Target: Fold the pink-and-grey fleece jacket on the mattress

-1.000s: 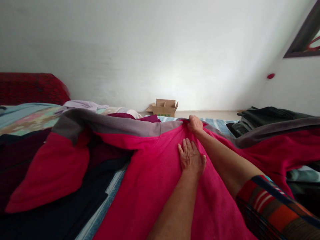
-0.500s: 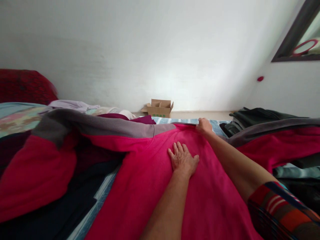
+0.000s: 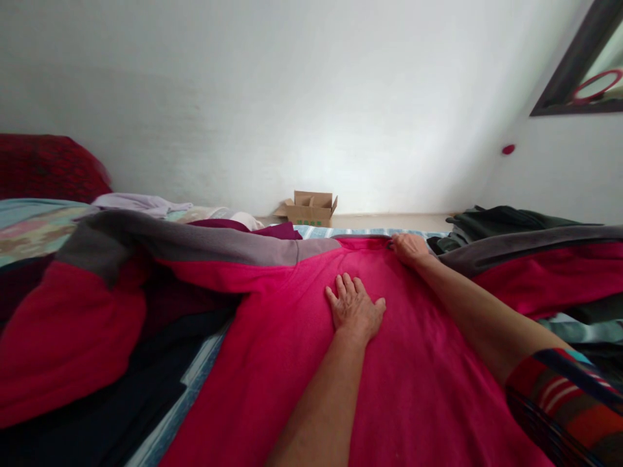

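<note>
Fleece (image 3: 287, 363) lies smoother now under the left hand (image 3: 354, 310), fingers (image 3: 343, 288) spread, right hand (image 3: 411, 249) pinching its edge

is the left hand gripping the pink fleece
No, the left hand lies flat on the pink fleece with its fingers spread, not closed around the fabric.

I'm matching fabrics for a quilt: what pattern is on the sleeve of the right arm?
The sleeve has bands of red, orange, brown and navy with thin white stripes, as the head view shows.
</note>
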`<state>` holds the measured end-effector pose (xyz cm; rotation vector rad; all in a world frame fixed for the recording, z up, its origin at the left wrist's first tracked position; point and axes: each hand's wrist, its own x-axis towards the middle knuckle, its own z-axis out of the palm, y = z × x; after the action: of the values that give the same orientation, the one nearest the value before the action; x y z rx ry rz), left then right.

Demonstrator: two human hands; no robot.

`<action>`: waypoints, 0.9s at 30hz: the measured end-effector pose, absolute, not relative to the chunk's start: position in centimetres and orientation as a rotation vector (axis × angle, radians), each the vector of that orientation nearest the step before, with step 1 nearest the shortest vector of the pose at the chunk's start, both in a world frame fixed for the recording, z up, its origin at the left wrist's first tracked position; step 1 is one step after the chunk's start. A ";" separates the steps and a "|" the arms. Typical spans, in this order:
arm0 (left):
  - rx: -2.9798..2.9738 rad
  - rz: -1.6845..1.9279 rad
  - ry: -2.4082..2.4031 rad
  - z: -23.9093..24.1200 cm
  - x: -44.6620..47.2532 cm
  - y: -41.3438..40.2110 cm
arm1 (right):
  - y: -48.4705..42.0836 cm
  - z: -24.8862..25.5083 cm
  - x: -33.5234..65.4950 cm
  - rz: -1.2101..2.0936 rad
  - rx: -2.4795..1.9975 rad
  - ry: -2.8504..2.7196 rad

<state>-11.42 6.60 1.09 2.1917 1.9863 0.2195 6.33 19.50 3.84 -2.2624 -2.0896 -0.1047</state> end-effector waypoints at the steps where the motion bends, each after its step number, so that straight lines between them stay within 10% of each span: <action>1: 2.188 0.214 1.983 1.1 -11.4 6.6 | 19.3 3.6 6.5 -0.130 -2.253 -2.108; 27: 2.212 0.144 2.026 1.5 -11.3 6.7 | 12.9 -0.3 3.7 -0.041 -1.977 -2.214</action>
<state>-11.31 6.75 1.49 2.2120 2.0262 0.1439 3.67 12.94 -0.25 -1.9774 -2.2138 -0.0415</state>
